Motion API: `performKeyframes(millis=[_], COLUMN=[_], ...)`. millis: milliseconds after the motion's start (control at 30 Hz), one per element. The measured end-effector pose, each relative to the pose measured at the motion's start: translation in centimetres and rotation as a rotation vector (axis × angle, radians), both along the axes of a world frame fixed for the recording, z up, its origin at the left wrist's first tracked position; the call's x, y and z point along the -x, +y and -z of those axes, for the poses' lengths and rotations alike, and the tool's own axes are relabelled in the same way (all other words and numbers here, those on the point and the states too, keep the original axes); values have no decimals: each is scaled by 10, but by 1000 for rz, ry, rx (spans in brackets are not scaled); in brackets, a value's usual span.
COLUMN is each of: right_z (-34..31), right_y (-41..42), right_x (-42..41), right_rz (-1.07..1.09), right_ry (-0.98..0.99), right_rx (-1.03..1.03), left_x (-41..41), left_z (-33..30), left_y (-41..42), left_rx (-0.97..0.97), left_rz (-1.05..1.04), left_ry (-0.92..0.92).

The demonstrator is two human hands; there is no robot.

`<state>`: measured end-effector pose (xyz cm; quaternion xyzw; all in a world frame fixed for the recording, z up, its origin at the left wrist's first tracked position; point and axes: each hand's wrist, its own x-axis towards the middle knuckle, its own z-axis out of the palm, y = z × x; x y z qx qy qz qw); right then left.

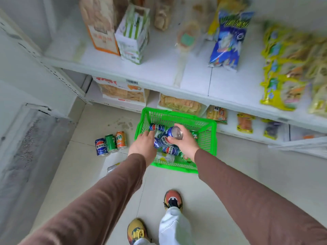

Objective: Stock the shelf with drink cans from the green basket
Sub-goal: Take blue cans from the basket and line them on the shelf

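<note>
Both hands down in the green basket (211,138), one blue can lifted.

Basket on the pale floor tiles, just in front of the lowest shelf (247,133) of snack packs. Right hand (184,142) over the middle of the basket, fingers and thumb curled round a blue can (174,132) tilted with its silver top up. Left hand (143,144) at the basket's left wall, fingers reaching down among more blue cans (156,127); grip there cannot be told. Green can (194,134) near the basket's right wall. Left of the basket, well apart from it: three cans on the floor in a row, blue (101,146), green (110,143), orange (121,139). Upper shelf (159,71) beyond the basket carrying cartons and snack bags, blurred.
</note>
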<state>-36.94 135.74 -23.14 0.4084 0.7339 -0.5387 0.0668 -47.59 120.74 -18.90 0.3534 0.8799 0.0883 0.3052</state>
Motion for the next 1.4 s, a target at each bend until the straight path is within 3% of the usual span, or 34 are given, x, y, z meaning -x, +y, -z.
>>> performKeyframes(millis=[333,600,767,1100,1400], right_z=[-344,-507,-534,-507,-487], right_y=[30,71,131,272,327], right_x=[-27,-40,-22,21,60], right_rz=[146,198,255,261,297], right_ry=[279,483,485,398,459], right_rx=[-192,-312,-403,-401,-417], left_x=[-6,-9,5,31,49], left_z=[-314,-452,-475,-467,-452], left_y=[43,86,137,266,326], left_rx=[-326,-540,-579,-476,-442], left_rz=[108,230,216,117,37], left_ry=[83,289,279,226,167])
